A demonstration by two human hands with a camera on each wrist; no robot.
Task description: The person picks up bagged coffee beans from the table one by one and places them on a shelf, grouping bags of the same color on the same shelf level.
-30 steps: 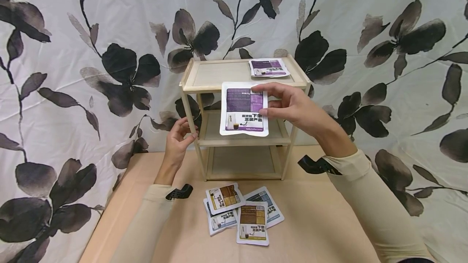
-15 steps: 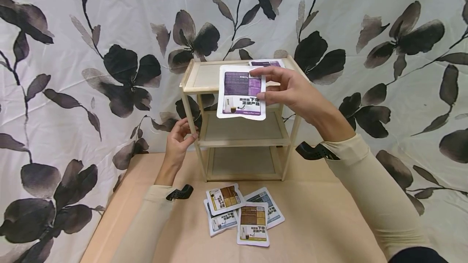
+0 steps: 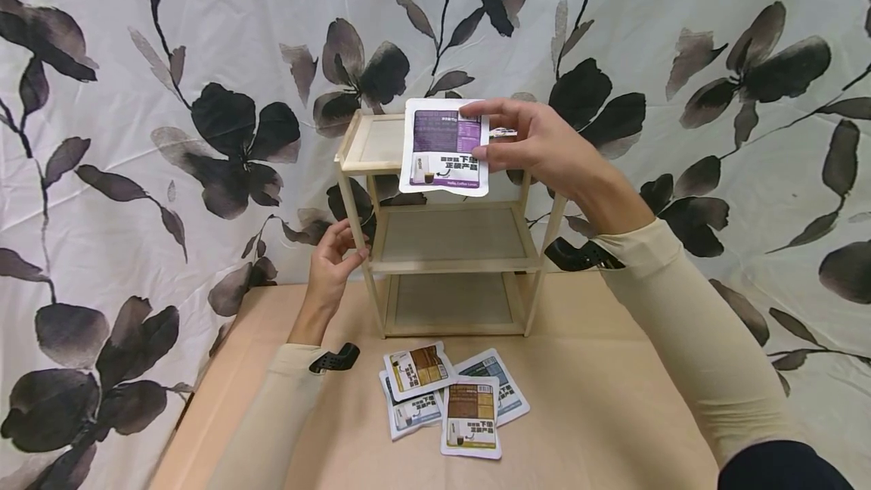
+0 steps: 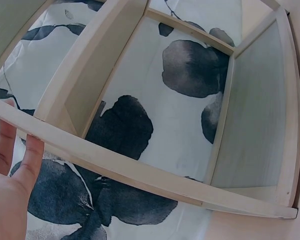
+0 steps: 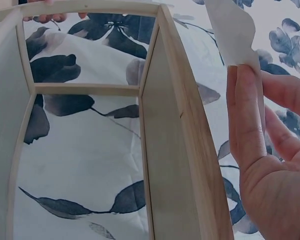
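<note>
By the top shelf (image 3: 381,141): right hand (image 3: 540,146) pinches a packet (image 3: 444,147) by its right edge, between thumb and fingers. Packet thin, rectangular, purple-and-white, higher than left hand (image 3: 330,267), which grips a post (image 3: 372,293). Rack (image 3: 456,237) pale wood, three-tiered. Nearer, four overlapping packets (image 3: 469,418), brown or blue prints, on table (image 3: 599,399). Behind, creased floral cloth (image 3: 234,13).

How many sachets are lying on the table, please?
4: the front brown-labelled sachet, nearest; the rear brown-labelled sachet, overlapping the left blue-labelled sachet; the right blue-labelled sachet, partly covered. More may be hidden underneath.
</note>
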